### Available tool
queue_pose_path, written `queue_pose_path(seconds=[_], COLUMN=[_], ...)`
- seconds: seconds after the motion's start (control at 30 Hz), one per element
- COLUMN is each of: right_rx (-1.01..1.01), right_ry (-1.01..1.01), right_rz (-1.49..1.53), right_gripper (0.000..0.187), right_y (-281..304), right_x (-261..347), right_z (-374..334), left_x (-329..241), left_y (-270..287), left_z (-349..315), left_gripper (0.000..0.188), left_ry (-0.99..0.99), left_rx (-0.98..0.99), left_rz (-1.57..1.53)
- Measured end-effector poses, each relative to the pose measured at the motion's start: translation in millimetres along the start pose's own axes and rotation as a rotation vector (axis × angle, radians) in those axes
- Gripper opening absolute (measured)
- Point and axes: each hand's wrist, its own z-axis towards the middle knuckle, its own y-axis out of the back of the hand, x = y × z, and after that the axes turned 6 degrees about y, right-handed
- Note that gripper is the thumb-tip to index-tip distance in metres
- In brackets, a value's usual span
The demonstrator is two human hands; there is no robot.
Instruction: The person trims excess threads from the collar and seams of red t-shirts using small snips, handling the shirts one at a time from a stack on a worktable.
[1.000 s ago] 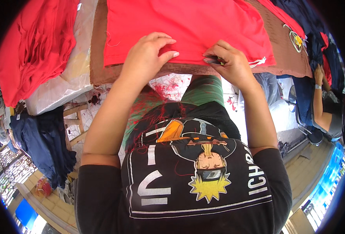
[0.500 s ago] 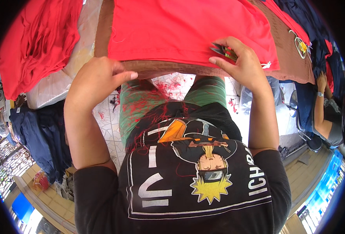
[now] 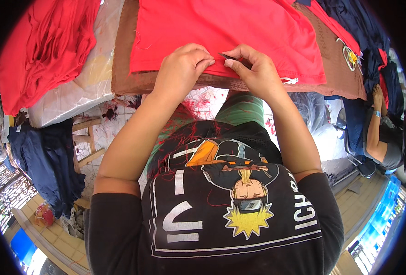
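A red garment [image 3: 184, 27] lies spread over the brown-covered table in front of me. Along its near edge, the thumb and forefinger of my left hand [image 3: 181, 68] are pinched together; whatever is between them is too small to make out. Close on the right, my right hand [image 3: 258, 71] is closed around a pair of thread snips [image 3: 228, 57], whose dark tips point at the left fingertips. The palm hides the snips' handles. A white drawstring end [image 3: 289, 81] hangs at the garment's near right edge, beside my right wrist. One loose red thread [image 3: 141, 42] curls on the garment's left side.
Heaped red cloth [image 3: 47, 50] lies on a plastic-wrapped stack [image 3: 74, 101] to the left. Dark blue clothes [image 3: 47, 160] hang below it. Yellow-handled scissors or snips with white cord [image 3: 351, 56] lie at right. A co-worker's arm [image 3: 376, 123] is at far right. Thread scraps litter my lap.
Both hands have come together at the garment's near edge, the left moving right and its fingers closing to a pinch. The snips have turned with my right hand. The garment has shifted slightly.
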Motion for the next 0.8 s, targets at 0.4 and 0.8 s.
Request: queue_pose_path(seconds=[0.4, 0.8], right_rx=[0.083, 0.1], right_ry=[-0.008, 0.192], right_rz=[-0.016, -0.391], right_gripper=[0.019, 0.023], right_y=[3.5, 2.4], right_x=[2.5, 14.3], right_z=[5.5, -0.8], left_x=[15.3, -8.7], left_y=[22.0, 112.7], left_z=[10.9, -29.4], left_gripper=[0.019, 0.023], left_ry=[0.33, 0.161], left_rx=[0.095, 0.26], left_rz=[-0.555, 0.343])
